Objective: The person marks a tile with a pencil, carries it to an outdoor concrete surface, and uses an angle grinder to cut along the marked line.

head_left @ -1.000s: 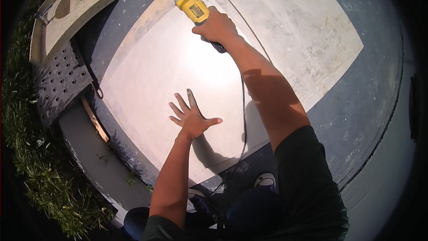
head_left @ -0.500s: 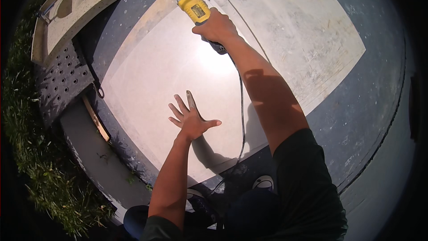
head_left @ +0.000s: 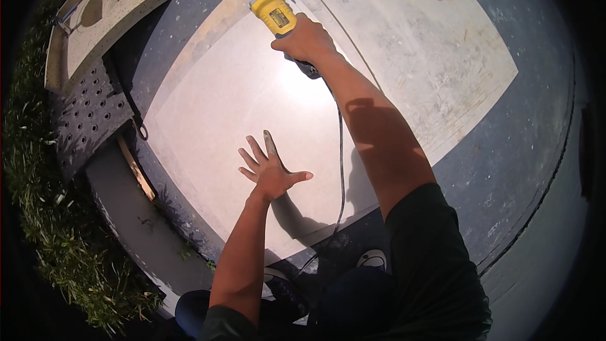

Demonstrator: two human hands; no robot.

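My right hand (head_left: 307, 41) is wrapped round the body of a yellow angle grinder (head_left: 276, 14), arm stretched far forward. The grinder's thin disc, seen nearly edge-on at its far end, is by a dark straight line (head_left: 334, 16) in the pale sheet; whether it touches, I cannot tell. A black cord (head_left: 342, 164) runs from the tool back toward my feet. Fingers spread, my left hand (head_left: 271, 173) lies flat on the near part of the large pale sheet (head_left: 208, 120), holding nothing. Bright glare whitens the sheet below the grinder.
A speckled cream stone piece (head_left: 104, 35) with a cut-out lies at the far left, beside a dark perforated metal plate (head_left: 95, 104). A wooden strip (head_left: 136, 167) is near the sheet's left edge. Grass (head_left: 63, 246) borders the left. Grey floor (head_left: 505, 196) surrounds the sheet; my shoes are at its near edge.
The grinder and my right hand have shifted very slightly toward me along the dark line. My left hand stays spread in the same place.
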